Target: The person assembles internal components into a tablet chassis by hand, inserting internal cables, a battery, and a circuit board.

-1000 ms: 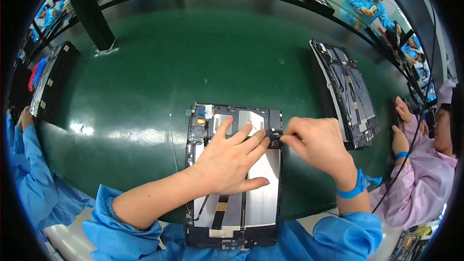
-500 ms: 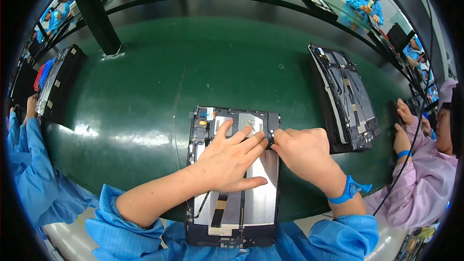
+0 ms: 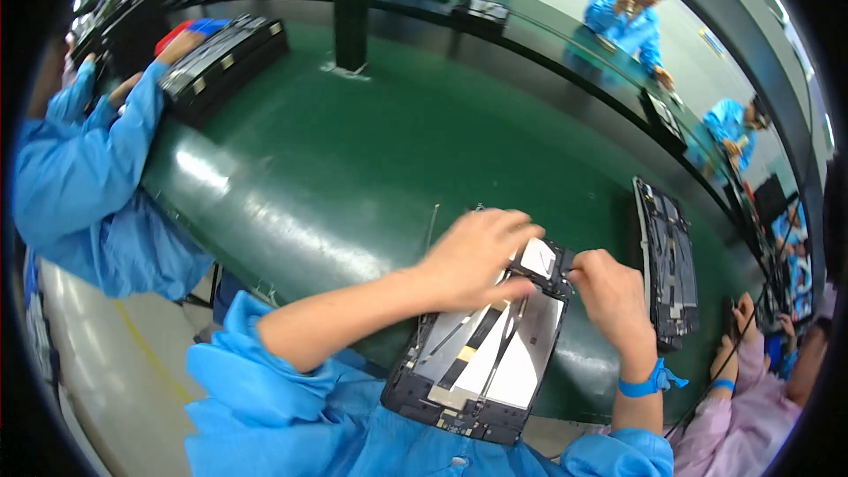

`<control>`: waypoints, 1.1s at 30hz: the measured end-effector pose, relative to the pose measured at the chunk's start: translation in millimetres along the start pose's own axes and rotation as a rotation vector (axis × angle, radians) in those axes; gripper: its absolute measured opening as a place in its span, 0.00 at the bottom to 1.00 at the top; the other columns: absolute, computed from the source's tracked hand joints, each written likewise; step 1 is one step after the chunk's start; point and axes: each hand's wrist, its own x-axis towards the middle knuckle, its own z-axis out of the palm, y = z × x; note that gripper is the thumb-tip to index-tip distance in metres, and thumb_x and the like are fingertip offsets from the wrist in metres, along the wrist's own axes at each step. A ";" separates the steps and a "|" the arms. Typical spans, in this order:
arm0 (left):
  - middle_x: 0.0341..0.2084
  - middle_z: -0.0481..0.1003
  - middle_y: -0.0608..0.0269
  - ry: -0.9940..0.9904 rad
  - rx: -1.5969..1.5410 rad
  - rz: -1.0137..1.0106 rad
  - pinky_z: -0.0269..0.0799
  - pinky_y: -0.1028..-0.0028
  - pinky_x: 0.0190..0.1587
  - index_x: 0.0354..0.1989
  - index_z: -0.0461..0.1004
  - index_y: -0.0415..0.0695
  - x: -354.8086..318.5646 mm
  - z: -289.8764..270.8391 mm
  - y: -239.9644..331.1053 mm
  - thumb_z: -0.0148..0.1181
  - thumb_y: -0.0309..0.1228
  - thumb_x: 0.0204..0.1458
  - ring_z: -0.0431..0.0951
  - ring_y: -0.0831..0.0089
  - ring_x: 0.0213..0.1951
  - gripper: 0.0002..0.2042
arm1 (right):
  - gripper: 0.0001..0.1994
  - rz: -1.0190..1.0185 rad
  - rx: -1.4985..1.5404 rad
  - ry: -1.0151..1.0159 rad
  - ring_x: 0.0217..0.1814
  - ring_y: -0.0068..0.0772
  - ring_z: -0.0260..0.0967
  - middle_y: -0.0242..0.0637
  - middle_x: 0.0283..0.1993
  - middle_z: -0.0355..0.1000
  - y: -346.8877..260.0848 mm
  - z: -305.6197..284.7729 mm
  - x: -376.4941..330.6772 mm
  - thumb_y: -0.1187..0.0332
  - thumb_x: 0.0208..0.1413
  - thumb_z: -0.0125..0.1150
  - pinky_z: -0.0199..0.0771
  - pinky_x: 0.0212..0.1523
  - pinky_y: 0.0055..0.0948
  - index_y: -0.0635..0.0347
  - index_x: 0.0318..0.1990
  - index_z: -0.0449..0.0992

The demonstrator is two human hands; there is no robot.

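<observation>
An opened tablet [image 3: 536,349], black-framed with a silver inner face and dark flat cables, lies tilted in front of me at the table's near edge. My left hand [image 3: 477,256] is over its upper left part, fingers stretched out and slightly blurred, hiding that corner. At the upper right edge of the tablet, my right hand [image 3: 611,293] has its fingers pinched together. What they hold, if anything, is hidden. A thin grey wire [image 3: 432,228] sticks up beyond the tablet's left side.
On the green table [image 3: 353,150], a stack of opened tablets [image 3: 669,265] stands at right and another dark stack [image 3: 225,62] at far left. A dark post [image 3: 352,9] rises from the table. Co-workers sit on both sides and across a raised glass shelf.
The view has turned, and the tablet now appears tilted and farther right. My left hand has shifted toward its upper left corner. My right hand stays pinched at the right edge.
</observation>
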 end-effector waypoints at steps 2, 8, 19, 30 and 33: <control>0.32 0.67 0.52 0.098 -0.047 -0.178 0.62 0.68 0.38 0.35 0.65 0.36 -26.5 -30.3 -6.7 0.54 0.37 0.39 0.67 0.59 0.37 0.18 | 0.08 -0.136 0.406 -0.122 0.22 0.37 0.64 0.36 0.22 0.64 -10.6 13.8 12.3 0.68 0.38 0.55 0.63 0.21 0.30 0.58 0.28 0.65; 0.24 0.68 0.54 0.024 -0.170 -0.605 0.65 0.71 0.31 0.30 0.67 0.38 -121.2 -59.9 31.9 0.55 0.32 0.39 0.70 0.62 0.29 0.12 | 0.10 -0.471 0.643 -0.585 0.33 0.36 0.64 0.36 0.28 0.64 -52.7 42.7 73.9 0.66 0.39 0.56 0.64 0.30 0.30 0.56 0.31 0.68; 0.25 0.68 0.61 0.027 -0.153 -0.543 0.61 0.72 0.33 0.32 0.67 0.41 -135.5 -40.5 61.8 0.53 0.36 0.41 0.69 0.65 0.30 0.13 | 0.06 -0.771 0.461 -1.056 0.31 0.36 0.61 0.35 0.26 0.62 -78.3 66.2 124.0 0.66 0.38 0.56 0.61 0.30 0.30 0.57 0.23 0.68; 0.24 0.66 0.68 -0.015 0.192 -0.433 0.57 0.75 0.30 0.37 0.67 0.44 -132.6 -23.7 68.8 0.54 0.36 0.39 0.66 0.75 0.26 0.16 | 0.06 -0.615 0.867 -0.869 0.27 0.37 0.64 0.38 0.22 0.65 -54.3 64.0 81.7 0.68 0.41 0.54 0.62 0.27 0.30 0.58 0.27 0.70; 0.23 0.65 0.69 -0.022 0.233 -0.394 0.57 0.76 0.30 0.37 0.67 0.44 -132.9 -22.5 68.7 0.54 0.35 0.38 0.65 0.75 0.25 0.16 | 0.07 -0.613 0.850 -0.845 0.28 0.37 0.64 0.36 0.24 0.65 -51.6 61.1 75.3 0.65 0.41 0.54 0.62 0.27 0.30 0.56 0.27 0.71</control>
